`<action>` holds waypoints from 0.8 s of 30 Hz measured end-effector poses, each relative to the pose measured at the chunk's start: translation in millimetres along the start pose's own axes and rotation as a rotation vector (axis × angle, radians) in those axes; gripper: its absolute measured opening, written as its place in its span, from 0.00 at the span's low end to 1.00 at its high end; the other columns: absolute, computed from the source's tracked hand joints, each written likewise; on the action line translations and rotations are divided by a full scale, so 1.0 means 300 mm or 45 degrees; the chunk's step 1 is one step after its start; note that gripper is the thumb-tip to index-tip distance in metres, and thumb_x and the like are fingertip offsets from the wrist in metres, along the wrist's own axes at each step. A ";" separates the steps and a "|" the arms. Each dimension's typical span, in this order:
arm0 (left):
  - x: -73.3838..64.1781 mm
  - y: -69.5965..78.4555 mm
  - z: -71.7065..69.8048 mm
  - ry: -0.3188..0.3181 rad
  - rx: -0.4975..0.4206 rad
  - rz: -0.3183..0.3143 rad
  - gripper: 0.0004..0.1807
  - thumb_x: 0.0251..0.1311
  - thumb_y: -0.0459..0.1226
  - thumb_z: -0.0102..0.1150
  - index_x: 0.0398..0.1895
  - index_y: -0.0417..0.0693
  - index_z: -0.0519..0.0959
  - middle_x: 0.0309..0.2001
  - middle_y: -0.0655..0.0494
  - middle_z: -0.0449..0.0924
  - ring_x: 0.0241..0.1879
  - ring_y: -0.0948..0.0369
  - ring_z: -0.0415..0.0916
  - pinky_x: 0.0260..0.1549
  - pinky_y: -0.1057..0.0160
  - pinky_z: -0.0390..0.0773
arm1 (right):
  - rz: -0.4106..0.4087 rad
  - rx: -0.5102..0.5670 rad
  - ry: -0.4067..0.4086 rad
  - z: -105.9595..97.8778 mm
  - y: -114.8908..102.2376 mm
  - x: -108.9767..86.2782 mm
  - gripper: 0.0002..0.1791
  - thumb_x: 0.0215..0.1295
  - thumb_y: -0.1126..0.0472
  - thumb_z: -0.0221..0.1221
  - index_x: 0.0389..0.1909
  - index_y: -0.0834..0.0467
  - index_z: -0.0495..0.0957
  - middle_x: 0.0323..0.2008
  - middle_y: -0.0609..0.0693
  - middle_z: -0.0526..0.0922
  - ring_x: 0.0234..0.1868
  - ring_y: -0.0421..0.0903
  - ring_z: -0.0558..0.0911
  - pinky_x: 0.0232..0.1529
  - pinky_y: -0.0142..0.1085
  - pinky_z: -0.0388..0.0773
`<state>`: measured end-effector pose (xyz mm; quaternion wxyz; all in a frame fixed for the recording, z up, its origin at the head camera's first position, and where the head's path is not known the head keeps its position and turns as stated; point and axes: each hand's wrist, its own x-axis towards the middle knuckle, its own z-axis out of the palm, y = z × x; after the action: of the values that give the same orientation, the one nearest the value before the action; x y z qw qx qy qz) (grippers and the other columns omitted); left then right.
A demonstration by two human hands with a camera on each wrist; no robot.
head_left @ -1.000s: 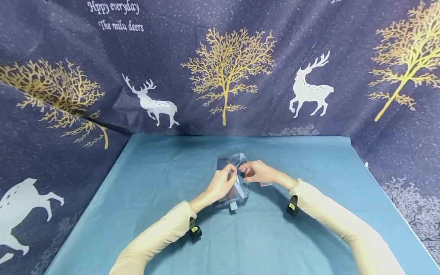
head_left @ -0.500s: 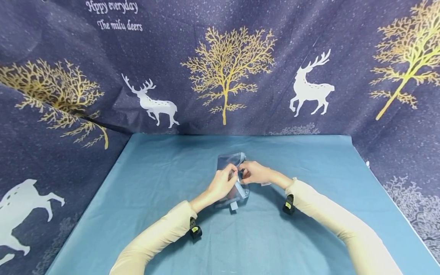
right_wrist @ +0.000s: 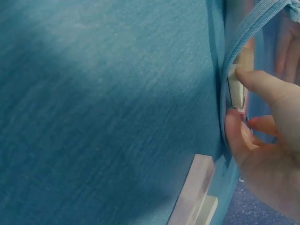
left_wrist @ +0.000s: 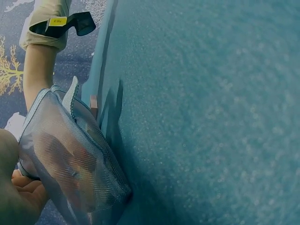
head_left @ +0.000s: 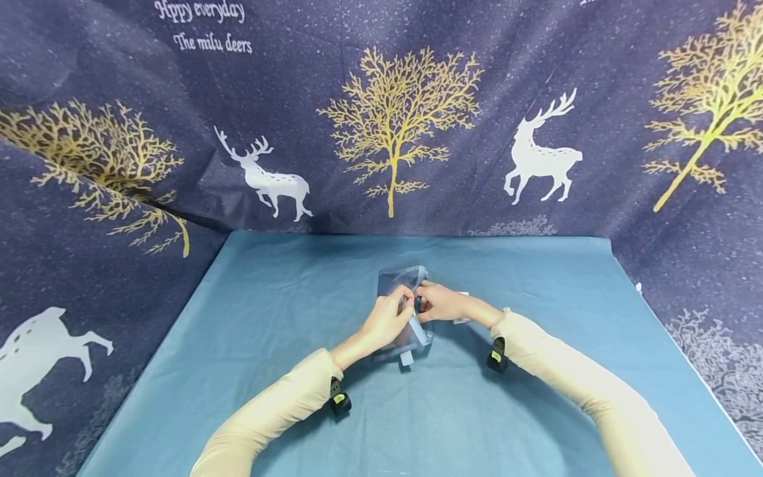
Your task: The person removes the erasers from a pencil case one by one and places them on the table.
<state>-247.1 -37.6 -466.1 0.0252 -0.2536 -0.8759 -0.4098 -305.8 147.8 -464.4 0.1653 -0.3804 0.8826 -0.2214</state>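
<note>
A blue mesh zipper pouch (head_left: 387, 279) stands at the middle of the table, its zipped side spread toward the right. The left hand (head_left: 387, 317) pinches the upper edge of the pouch; seen in the left wrist view, the mesh (left_wrist: 70, 159) hangs below that hand. At the pouch's mouth is the right hand (head_left: 442, 302). The right wrist view shows its fingers around a small pale block (right_wrist: 236, 86) just inside the zipper edge (right_wrist: 229, 56). Other contents show only dimly through the mesh.
Two pale, flat-sided blocks, a longer one (right_wrist: 193, 187) and a shorter one (right_wrist: 207, 212), lie on the blue tablecloth (head_left: 286, 285) just right of the pouch. A dark cloth with deer and trees (head_left: 441, 199) hangs behind the table.
The right hand has moved slightly left, into the pouch's mouth, and its fingers have drawn closer together. The left hand keeps its pinch on the pouch in nearly the same place.
</note>
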 end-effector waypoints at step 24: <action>0.001 -0.003 0.007 0.029 0.068 -0.039 0.10 0.67 0.41 0.40 0.42 0.48 0.71 0.12 0.61 0.61 0.08 0.67 0.54 0.10 0.70 0.58 | -0.114 -0.014 0.057 -0.004 0.008 -0.005 0.12 0.49 0.62 0.64 0.37 0.55 0.78 0.34 0.51 0.78 0.35 0.40 0.77 0.36 0.27 0.75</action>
<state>-247.5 -36.3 -468.1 0.0354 -0.2346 -0.8899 -0.3895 -306.8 150.9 -464.3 0.1333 -0.4152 0.8695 -0.2320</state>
